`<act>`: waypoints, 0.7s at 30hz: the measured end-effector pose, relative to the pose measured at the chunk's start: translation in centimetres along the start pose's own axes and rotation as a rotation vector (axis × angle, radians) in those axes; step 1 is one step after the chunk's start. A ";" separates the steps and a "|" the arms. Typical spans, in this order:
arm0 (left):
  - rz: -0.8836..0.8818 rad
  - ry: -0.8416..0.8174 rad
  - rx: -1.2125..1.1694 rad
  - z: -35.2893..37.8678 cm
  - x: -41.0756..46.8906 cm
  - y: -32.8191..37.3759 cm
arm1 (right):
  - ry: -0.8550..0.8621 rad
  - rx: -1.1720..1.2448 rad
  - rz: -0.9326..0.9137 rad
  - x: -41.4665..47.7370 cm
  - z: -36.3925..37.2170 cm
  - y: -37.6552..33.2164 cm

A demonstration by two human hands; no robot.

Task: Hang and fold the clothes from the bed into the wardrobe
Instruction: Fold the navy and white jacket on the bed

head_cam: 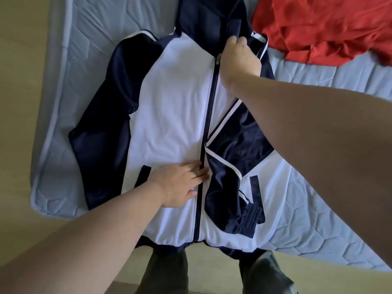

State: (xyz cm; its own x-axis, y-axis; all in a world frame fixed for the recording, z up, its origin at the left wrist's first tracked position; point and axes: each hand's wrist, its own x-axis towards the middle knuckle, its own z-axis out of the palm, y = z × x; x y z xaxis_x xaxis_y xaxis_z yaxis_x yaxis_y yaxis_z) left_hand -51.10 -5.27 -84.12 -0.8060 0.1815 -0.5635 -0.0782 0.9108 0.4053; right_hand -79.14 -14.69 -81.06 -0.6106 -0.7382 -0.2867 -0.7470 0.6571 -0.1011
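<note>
White and navy zip jacket point(174, 115) lies front-up on the bed point(89, 39), spread flat on the light blue quilted mattress cover. The hem is at the near edge by the person and the collar at the far end. The zipper point(209, 115) is closed up the middle, with the zip pull point(218, 59) high on the chest.

Left hand point(180, 183): fingers straight and together, palm flat on the white front panel low down. Its fingertips touch the zipper line and it grips nothing.

Right hand point(239, 58): seen from the back, fingers curled down and clamped on jacket fabric just beside the zip pull, near the collar. The fingertips themselves are hidden under the hand.

The navy sleeve point(235, 158) on the right side is folded in across the front, lying diagonally over the white panel. Its ribbed cuff point(248, 217) sits near the hem, and the white piping along it shows. The other sleeve point(106, 115) lies straight down along the jacket's left side, on the mattress.

Red garment point(328, 26) is crumpled on the bed at the far right, apart from the jacket. It is just beyond the jacket's right shoulder and not touching it, as far as can be seen.

The person's dark trouser legs point(167, 270) are at the bottom edge, against the bed. Tan floor point(19, 102) is to the left of the bed.
</note>
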 end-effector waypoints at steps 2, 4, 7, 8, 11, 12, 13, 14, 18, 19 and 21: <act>-0.001 -0.023 -0.004 -0.2 0.1 0.1 | 0.020 0.016 0.028 0.0 -0.3 0.0; 0.007 -0.055 0.029 -0.7 0.2 0.2 | 0.035 0.047 0.049 -0.2 -0.4 0.4; 0.018 -0.077 0.025 -1.9 0.7 0.1 | -0.019 0.161 0.076 -0.5 -0.9 1.2; -0.018 -0.063 -0.025 -2.3 0.7 0.2 | -0.050 0.226 0.062 -0.6 -1.0 1.5; -0.288 0.156 -0.332 -3.3 1.0 1.5 | -0.080 0.348 -0.053 -2.5 -1.1 2.8; -0.418 0.291 -0.458 -3.6 1.2 2.2 | -0.069 0.344 -0.089 -3.7 -1.0 3.5; -0.553 0.426 -0.574 -3.8 1.5 3.1 | -0.069 0.346 -0.108 -5.1 -0.9 4.3; -0.675 0.534 -0.675 -4.1 1.7 4.1 | -0.084 0.355 -0.105 -6.7 -0.7 5.0; -0.865 0.528 -0.760 -4.4 2.4 8.1 | -0.374 0.346 0.044 -13.2 0.8 7.7; -0.861 0.489 -0.755 -4.3 2.5 9.2 | -0.485 0.350 0.067 -14.5 1.4 8.1; -0.866 0.400 -0.787 -3.5 2.8 10.5 | -0.656 0.399 0.101 -16.6 2.4 8.5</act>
State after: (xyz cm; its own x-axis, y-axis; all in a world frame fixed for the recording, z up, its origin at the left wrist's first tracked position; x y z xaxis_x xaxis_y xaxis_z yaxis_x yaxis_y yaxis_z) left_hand -56.23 3.52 -78.85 -0.4249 -0.6216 -0.6581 -0.8949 0.1788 0.4089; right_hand -74.73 3.49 -79.45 -0.2971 -0.5117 -0.8062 -0.4688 0.8137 -0.3438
